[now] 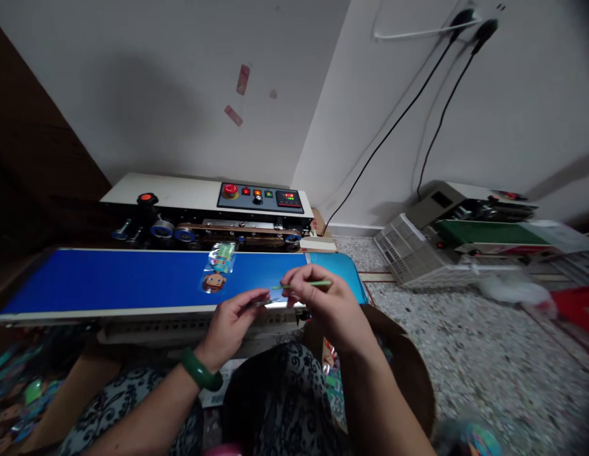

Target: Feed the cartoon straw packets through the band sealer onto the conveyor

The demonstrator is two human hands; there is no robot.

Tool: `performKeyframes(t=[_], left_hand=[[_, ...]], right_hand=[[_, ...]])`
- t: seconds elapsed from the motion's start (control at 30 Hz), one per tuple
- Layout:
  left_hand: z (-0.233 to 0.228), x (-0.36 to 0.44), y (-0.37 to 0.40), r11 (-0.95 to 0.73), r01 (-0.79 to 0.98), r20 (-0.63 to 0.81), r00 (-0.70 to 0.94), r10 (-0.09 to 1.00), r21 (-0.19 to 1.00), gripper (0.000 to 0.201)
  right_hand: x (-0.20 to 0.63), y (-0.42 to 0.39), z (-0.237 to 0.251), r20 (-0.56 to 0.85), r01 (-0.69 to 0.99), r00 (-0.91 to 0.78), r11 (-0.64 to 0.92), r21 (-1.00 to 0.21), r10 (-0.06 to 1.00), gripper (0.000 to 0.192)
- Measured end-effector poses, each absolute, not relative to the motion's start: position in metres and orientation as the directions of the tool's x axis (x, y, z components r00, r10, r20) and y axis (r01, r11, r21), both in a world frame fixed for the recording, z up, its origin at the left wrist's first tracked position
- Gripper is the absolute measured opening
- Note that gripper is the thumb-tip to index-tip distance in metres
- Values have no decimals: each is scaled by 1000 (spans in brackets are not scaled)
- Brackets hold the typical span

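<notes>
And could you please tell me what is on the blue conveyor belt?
A clear packet with a cartoon figure lies on the blue conveyor belt. The left hand and right hand cover parts of its near side, so anything behind them is hidden.

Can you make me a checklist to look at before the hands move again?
1. Right hand grips the green stick: ok, between thumb and fingers.
2. Left hand has a good grip: cannot tell; something shiny shows at its fingertips, too small to name.
3. Packet lies on the blue belt: ok.
4. Display is lit: ok, red and green numbers glow.
5. Both hands are clear of the wheels: ok.
6. Belt is stopped: cannot tell from one picture.
</notes>
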State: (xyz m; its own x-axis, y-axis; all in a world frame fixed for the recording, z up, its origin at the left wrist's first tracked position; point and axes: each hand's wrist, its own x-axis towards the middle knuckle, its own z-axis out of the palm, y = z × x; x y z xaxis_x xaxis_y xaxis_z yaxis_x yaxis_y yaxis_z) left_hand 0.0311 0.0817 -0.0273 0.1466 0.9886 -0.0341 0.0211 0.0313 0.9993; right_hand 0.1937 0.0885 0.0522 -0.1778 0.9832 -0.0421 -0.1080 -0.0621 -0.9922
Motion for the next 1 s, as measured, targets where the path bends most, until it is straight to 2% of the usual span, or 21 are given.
performKeyframes(t=[0.07,0.13,0.23,0.3,0.4,0.57,0.7,0.8,0.87,1.0], left_hand=[[-28,32,81,26,-22,-23,135,991,999,23],[-29,32,81,22,-4,-22,116,993,1000,20],[-31,33,81,39,28,-42,112,993,999,22],[-31,33,80,41,32,-45,138,989,999,23],[-31,34,78,6,47,-15,193,981,999,25],[-28,35,77,-66,90,43,235,971,994,24],[-25,35,78,-33,77,14,235,972,996,22],[-24,36,78,25,65,-39,230,972,998,24],[-25,36,78,44,53,-54,222,974,998,24],[-27,36,78,48,54,-59,223,973,997,24]], right_hand=[[198,83,52,-13,-106,-192,-34,-994,981,16],[200,78,50,55,-95,-121,44,-995,991,15],[201,70,46,216,-23,40,217,-976,976,23],[200,65,43,324,76,67,319,-945,944,28],[201,62,39,429,223,-26,423,-878,903,29],[203,64,35,528,407,-222,570,-714,820,33],[202,66,27,591,474,-350,682,-557,726,36],[200,67,18,669,505,-349,733,-456,657,40],[198,66,14,702,513,-292,726,-459,650,42],[201,63,15,691,396,-131,676,-621,711,35]])
